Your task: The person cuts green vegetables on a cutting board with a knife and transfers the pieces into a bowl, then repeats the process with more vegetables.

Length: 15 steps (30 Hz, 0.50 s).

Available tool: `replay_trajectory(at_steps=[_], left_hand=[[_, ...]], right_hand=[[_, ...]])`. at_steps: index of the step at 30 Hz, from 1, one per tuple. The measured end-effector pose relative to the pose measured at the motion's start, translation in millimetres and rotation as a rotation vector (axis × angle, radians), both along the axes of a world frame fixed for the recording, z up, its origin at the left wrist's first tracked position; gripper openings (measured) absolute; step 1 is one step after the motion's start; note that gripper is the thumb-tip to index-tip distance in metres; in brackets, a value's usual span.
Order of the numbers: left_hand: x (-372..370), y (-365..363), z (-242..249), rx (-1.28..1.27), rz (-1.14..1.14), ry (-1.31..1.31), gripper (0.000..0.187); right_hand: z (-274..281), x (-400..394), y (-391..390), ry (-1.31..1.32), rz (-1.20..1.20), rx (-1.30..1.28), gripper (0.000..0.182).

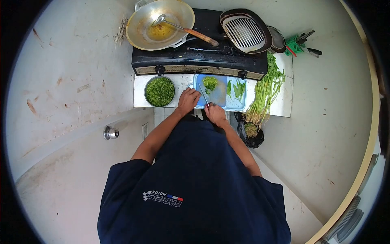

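My right hand (215, 113) is closed around the handle of a knife (203, 94), whose blade points up and left over a blue cutting board (219, 96). Just beyond the blade lies a small heap of chopped greens (210, 83). At the board's near left edge rests my left hand (189, 99), its fingers bent and held together; what is under them is hidden. A few whole green leaves (239, 89) lie on the light blue right part, apart from the heap. To the left of my left hand stands a round bowl full of chopped greens (160, 91).
Behind the board is a black stove (199, 61) carrying a wok (138, 30) with a wooden-handled ladle (201, 37) and a grill pan (245, 32). Long leafy stalks (266, 87) hang over the counter's right edge above a black bag (255, 141). A green basket (293, 44) holds utensils.
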<state>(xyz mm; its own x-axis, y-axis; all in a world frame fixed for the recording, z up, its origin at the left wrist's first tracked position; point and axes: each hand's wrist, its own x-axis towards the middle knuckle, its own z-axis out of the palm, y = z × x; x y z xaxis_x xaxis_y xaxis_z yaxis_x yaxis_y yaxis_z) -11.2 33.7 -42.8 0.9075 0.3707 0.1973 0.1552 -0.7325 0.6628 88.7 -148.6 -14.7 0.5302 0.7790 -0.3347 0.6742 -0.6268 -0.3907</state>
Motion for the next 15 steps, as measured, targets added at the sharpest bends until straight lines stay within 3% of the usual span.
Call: replay_trajectory(at_steps=[15], left_hand=[[1.4,2.4,5.0,-0.01,-0.012,-0.015,0.005]], right_hand=[[-2.6,0.6,11.7,-0.005,0.054,-0.004,0.046]])
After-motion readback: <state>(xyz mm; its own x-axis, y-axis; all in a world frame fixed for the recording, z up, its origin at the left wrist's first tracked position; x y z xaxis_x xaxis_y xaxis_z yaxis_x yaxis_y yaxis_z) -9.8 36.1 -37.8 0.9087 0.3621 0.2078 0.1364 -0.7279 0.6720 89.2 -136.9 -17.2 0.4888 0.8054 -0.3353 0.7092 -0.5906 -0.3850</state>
